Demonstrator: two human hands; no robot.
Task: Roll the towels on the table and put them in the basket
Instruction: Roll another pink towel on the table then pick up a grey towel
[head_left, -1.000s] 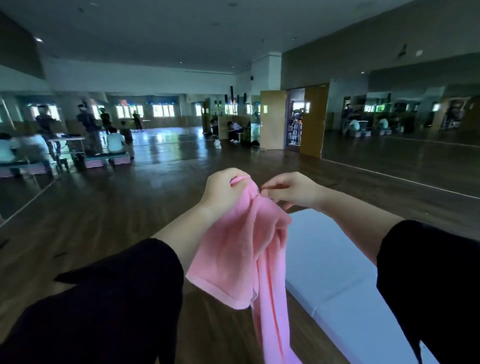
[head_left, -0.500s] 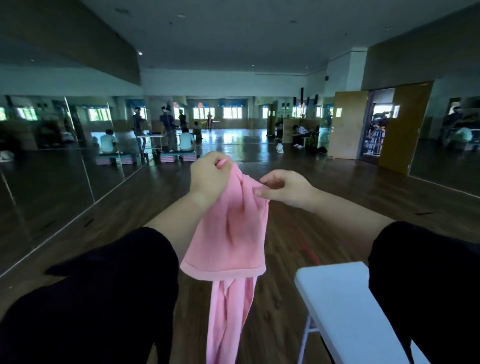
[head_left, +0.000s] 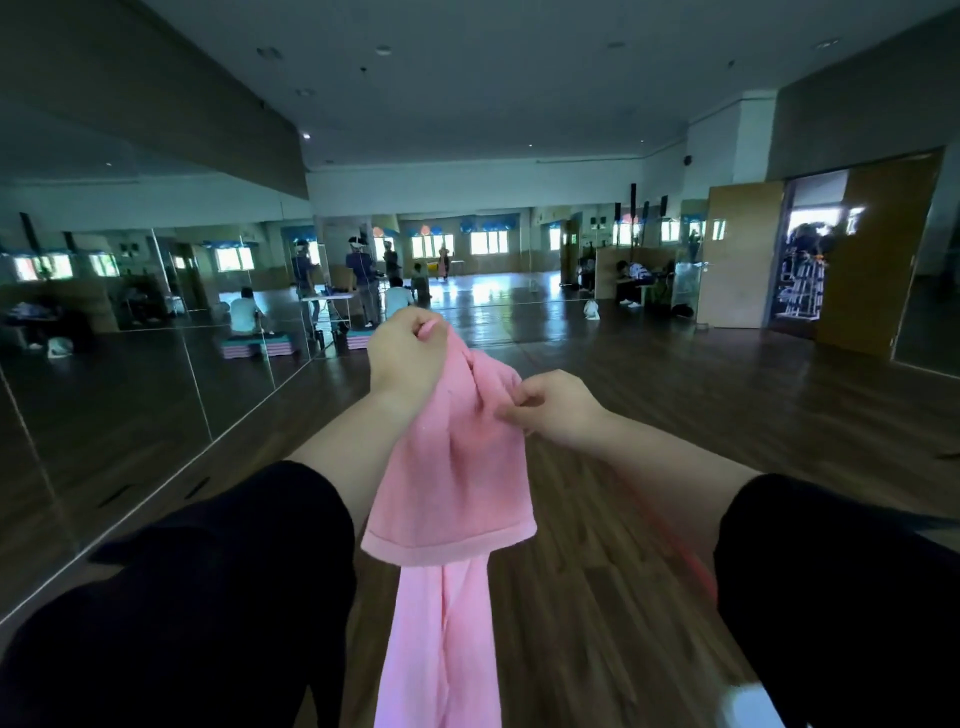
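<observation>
Fingers first: the left hand's fingers (head_left: 423, 327) are curled tight round the bunched top of the pink towel (head_left: 457, 467). The right hand's fingertips (head_left: 511, 405) pinch its top edge just beside them, a bit lower. So both the left hand (head_left: 405, 364) and the right hand (head_left: 558, 413) are gripping cloth, nothing loose. The towel hangs straight down from those fingers, doubled over. A short flap sits in front and a long tail drops out the bottom of the view between the black sleeves (head_left: 218, 597).

What's changed in the last second: the left hand has gone up above the right, and the view has swung off the white table (head_left: 748, 709) — it filled the lower right a second ago, now only a corner shows. Looks like the person is still sorting out the edges in mid-air, so rolling hasn't started. The towel probably needs to go down flat on the table first. No basket in view — just wooden floor (head_left: 649, 493) and a mirror wall (head_left: 130, 364).
</observation>
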